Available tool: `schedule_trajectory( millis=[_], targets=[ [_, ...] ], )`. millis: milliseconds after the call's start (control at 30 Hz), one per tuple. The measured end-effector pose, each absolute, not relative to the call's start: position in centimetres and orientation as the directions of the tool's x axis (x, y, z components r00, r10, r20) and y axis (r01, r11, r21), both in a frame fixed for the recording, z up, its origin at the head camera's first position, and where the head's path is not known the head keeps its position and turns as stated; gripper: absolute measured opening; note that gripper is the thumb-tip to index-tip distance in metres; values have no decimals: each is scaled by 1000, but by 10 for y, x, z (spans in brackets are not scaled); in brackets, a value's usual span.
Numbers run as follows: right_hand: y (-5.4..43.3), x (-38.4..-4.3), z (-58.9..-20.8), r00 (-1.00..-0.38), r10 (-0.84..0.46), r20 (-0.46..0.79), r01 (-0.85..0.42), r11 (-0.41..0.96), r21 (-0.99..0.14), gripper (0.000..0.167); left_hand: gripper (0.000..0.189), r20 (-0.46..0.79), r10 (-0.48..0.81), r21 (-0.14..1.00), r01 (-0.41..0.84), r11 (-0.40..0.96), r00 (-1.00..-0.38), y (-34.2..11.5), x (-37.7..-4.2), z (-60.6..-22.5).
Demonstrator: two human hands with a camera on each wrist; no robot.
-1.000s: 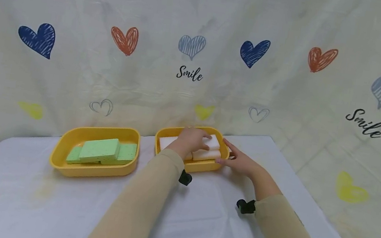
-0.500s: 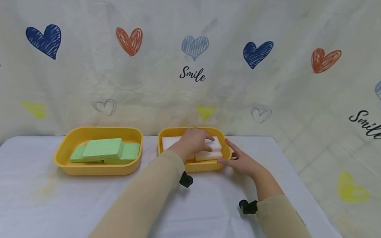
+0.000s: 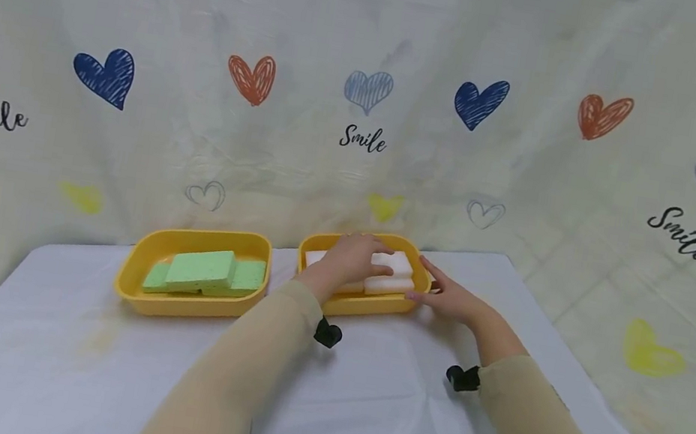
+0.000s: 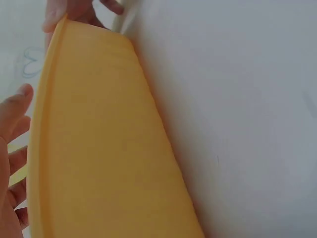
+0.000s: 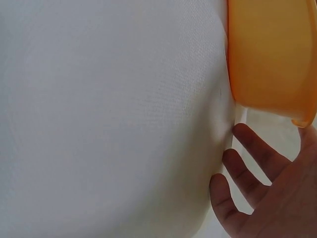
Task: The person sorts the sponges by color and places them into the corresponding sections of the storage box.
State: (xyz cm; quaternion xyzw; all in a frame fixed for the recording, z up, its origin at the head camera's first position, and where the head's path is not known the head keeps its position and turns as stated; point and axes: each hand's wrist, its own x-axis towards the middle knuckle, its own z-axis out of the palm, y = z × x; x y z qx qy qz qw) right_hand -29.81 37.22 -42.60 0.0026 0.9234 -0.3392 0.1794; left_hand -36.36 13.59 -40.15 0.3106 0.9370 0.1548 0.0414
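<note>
In the head view, a yellow oval tray (image 3: pixel 385 304) holds several white rectangular blocks (image 3: pixel 400 263), one lying on top of others. My left hand (image 3: pixel 351 259) hovers over this tray, thumb and fingers apart, with nothing visible between them. Its palm hides the blocks underneath. At the tray's right end, my right hand (image 3: pixel 452 300) touches the rim with thumb and forefinger. The right wrist view shows its other fingers (image 5: pixel 247 183) spread and fairly straight below the tray's end (image 5: pixel 272 59). Only the tray's outer wall (image 4: pixel 99 124) shows in the left wrist view.
A second yellow tray (image 3: pixel 190 308) sits to the left with several green speckled blocks (image 3: pixel 201 270) in it. Both trays stand near the far edge of a table with a white cloth (image 3: pixel 345 406). A sheet printed with hearts (image 3: pixel 289 155) hangs behind.
The head view has turned slightly left, so trays and hands appear further right in the picture. Both hands keep nearly the same places at the right tray.
</note>
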Motion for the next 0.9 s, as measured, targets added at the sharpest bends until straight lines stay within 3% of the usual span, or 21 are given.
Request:
schedule_trajectory(
  millis=[567,733,900],
  targets=[
    [394,-303,-431,-950,-93,-299,114,787,-607,103,59,132,614,277,624,730,-778,89,-343,-373],
    [402,-293,-432,-979,-86,-184,39,810,-586,94,62,130,618,284,626,726,-775,75,-334,-372],
    [404,-276,-428,-996,-68,-62,-31,883,-469,86,66,136,642,253,653,714,-755,62,-323,-373]
  ],
)
